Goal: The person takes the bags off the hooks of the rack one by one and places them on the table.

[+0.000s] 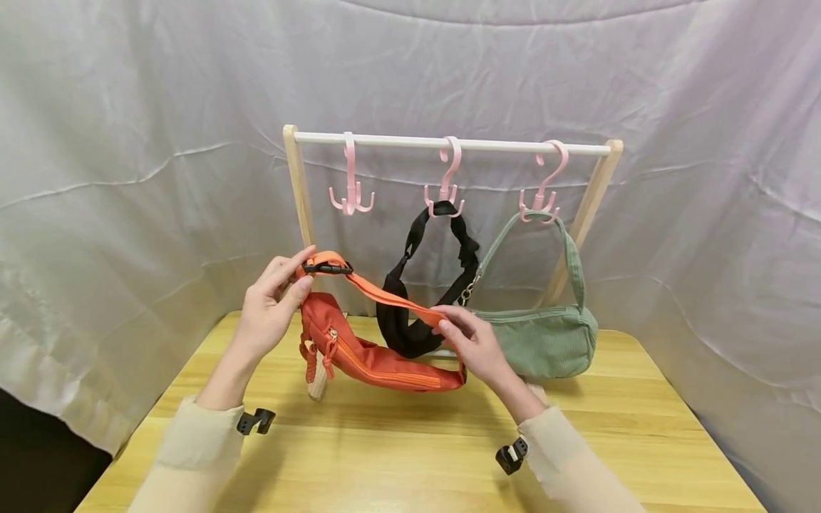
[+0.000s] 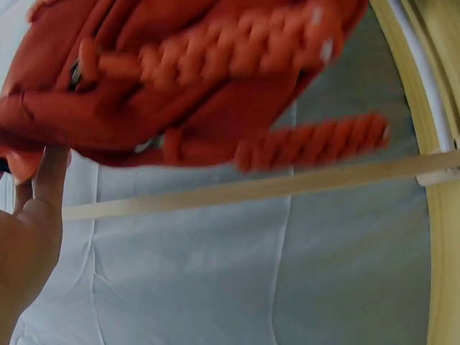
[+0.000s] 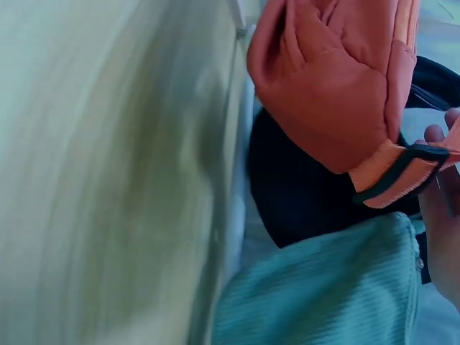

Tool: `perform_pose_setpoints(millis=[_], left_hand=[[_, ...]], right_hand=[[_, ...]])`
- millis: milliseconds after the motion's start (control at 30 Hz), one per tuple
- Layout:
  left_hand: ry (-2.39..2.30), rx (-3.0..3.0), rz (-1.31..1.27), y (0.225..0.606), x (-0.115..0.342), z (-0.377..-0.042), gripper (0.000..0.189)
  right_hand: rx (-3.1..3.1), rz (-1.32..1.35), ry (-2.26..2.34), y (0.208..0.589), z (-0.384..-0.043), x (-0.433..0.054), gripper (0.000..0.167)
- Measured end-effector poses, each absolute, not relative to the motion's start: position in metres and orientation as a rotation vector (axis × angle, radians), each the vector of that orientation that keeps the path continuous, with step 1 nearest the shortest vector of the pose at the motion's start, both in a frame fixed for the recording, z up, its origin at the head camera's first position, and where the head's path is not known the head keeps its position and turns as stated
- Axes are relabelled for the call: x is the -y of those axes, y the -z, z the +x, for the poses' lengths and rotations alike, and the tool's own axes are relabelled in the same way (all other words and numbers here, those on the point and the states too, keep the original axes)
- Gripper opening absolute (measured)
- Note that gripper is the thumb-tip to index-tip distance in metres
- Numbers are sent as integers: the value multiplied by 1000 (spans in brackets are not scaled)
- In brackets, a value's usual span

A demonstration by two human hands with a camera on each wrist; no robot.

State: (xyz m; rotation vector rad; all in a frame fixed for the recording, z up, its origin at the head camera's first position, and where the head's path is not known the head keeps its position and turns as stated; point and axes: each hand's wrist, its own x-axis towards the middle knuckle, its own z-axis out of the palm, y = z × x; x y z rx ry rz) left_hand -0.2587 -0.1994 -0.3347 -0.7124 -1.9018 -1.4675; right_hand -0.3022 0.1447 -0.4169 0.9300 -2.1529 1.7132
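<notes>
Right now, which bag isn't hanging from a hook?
The red bag, its orange strap held by the left hand and right hand; the black bag and green bag each hang from a pink hook.

I see both cream-sleeved arms stretched forward; the bare left hand pinches, fingers above thumb. The bare right hand pinches too, slightly lower.

Head view: bright, diffuse light, with soft shadows and a pale sheen on the tabletop. Left wrist: dimmer, braided pulls blurred. Right wrist: bluish, tabletop smeared, probably by motion.
</notes>
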Motion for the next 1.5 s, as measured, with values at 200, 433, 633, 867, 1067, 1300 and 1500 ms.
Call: perform_pose_setpoints(millis=[200, 433, 633, 867, 1067, 1300, 1500], left_hand=[[1535, 1783, -631, 332, 194, -264, 43], [1607, 1677, -602, 326, 192, -265, 40], [1591, 1684, -572, 324, 191, -263, 40], [1565, 1673, -560, 324, 192, -262, 41], [1557, 1653, -517, 325, 194, -262, 40], [1578, 1651, -468, 329, 198, -259, 40], [1558, 1698, -478, 334, 205, -257, 43]], right_hand=[[2180, 1126, -1770, 429, -298, -136, 32], [2178, 1208, -1793, 442, -290, -123, 37], [2234, 1244, -1567, 452, -284, -116, 44], [2353, 1137, -1421, 464, -278, -108, 74], [2366, 1106, -1353, 473, -275, -102, 84], [2293, 1098, -1280, 482, -275, -98, 66], [2186, 1094, -1327, 483, -274, -103, 49]])
